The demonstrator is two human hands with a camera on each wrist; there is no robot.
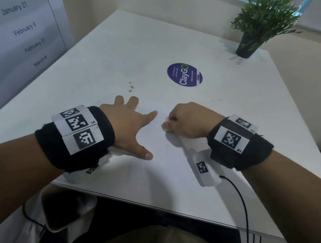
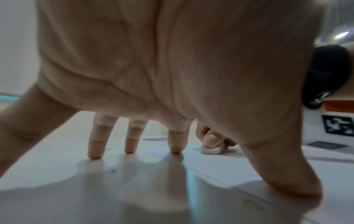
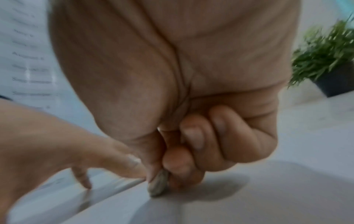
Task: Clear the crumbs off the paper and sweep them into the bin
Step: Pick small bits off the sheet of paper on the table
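1. Head view: our left hand point(image 1: 126, 123) lies spread flat, pinning one paper point(image 1: 165, 158) on the table point(image 1: 122, 50). Our right hand point(image 1: 185, 120) is curled around one small grey eraser point(image 1: 167, 129), pressing it on the paper. About three crumbs point(image 1: 131, 86) lie beyond the paper, a few specks further right. No bin shows; sweeping seems not yet done.
2. Left wrist view: three fingertips point(image 2: 95, 154) touch down; one eraser point(image 2: 212, 150) sits beyond them.
3. Right wrist view: thumb and fingers pinch the eraser point(image 3: 158, 184) against the paper point(image 3: 249, 204).
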